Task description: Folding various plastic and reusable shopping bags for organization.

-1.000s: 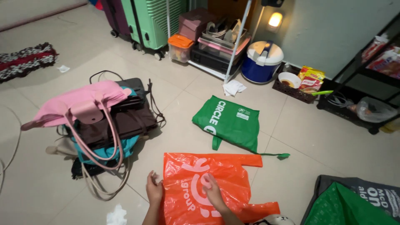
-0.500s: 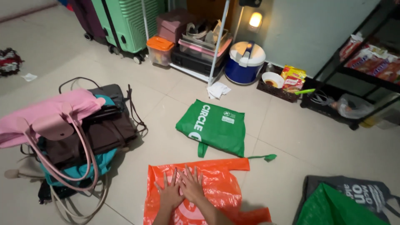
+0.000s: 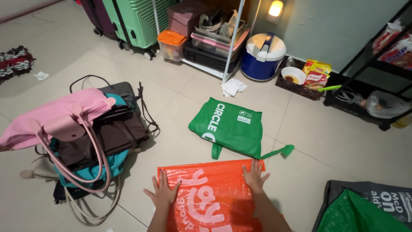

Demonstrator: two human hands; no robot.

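Both hands now lie flat and well apart on the crinkled orange plastic shopping bag (image 3: 210, 195) spread on the tiled floor (image 3: 171, 107). Half a second ago they sat side by side at its middle, so they have swept outward, and the upper half of the bag looks smoother for it; flattening seems well along.

The left hand (image 3: 163, 193) presses at the bag's left edge, fingers (image 3: 158, 179) splayed and released, gripping nothing. The right hand (image 3: 254, 177) rests at the top right corner, its fingers likewise open and flat on the plastic.

Just beyond the right fingers lies a folded green fabric tote bag (image 3: 229, 126), its strap trailing toward the bag's corner. Well off to the left of the left fingers sits a heap of handbags topped by a pink leather one (image 3: 51, 116). To the right of the right hand, a grey and green bag (image 3: 365, 208) is cut off by the frame.

The orange bag's lower part runs out of view, and the forearms shadow its middle.
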